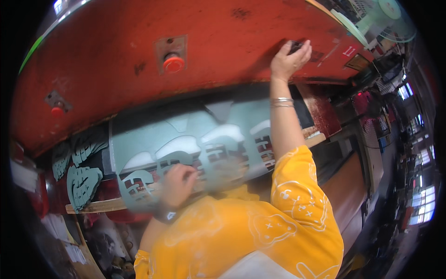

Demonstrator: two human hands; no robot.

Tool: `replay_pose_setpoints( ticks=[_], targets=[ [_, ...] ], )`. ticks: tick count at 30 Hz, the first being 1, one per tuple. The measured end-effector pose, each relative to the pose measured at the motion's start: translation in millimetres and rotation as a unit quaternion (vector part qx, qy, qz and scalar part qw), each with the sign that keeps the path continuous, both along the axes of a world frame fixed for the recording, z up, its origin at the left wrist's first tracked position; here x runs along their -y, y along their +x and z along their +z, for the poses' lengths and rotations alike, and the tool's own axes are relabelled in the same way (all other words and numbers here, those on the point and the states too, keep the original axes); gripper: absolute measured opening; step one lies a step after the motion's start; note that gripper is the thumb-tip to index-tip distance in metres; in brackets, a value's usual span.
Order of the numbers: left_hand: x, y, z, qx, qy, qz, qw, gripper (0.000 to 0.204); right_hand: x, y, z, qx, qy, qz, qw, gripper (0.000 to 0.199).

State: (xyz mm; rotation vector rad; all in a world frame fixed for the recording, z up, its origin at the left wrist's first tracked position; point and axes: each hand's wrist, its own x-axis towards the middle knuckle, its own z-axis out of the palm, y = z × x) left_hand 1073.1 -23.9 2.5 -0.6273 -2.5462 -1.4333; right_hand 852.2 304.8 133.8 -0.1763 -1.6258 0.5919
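My right hand (291, 59) is raised to the red front of a large machine (232, 37). Its thumb and fingers curl around a small dark piece (296, 46) whose kind I cannot make out. Below the machine lies a grey-green sheet (186, 123) with several shaped openings cut along its near side. Over the sheet's near edge is my left hand (179, 186), blurred, its fingers bent close to the slotted part; whether it grips the sheet cannot be seen. Stacks of cut grey-green pieces (83, 183) with slots lie left of the sheet.
Two red push buttons (173, 63) stick out of the machine's front, one farther left. A wooden strip (100, 206) runs along the near edge of the work surface. Papers (62, 237) sit at lower left. A green fan (385, 21) stands at far right.
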Motion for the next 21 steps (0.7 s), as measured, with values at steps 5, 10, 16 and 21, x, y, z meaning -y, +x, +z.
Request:
replay_pose_setpoints(
  ticks=[5,10,16,21],
  targets=[
    [2,0,-15,-0.005,-0.021,0.026,0.999,0.009,-3,57,-36,-0.008,-0.054,0.109,0.992,0.068],
    [-6,3,-10,-0.159,-0.156,-0.008,0.975,0.014,23,180,-92,0.275,-0.100,0.318,0.902,0.038],
    [-3,-2,-22,-0.084,-0.234,0.022,0.968,0.019,53,241,-136,0.477,0.261,0.334,0.770,0.026],
    [-2,3,-31,-0.114,-0.259,0.073,0.957,0.018,69,241,-130,0.513,0.293,0.264,0.762,0.037]
  ],
)
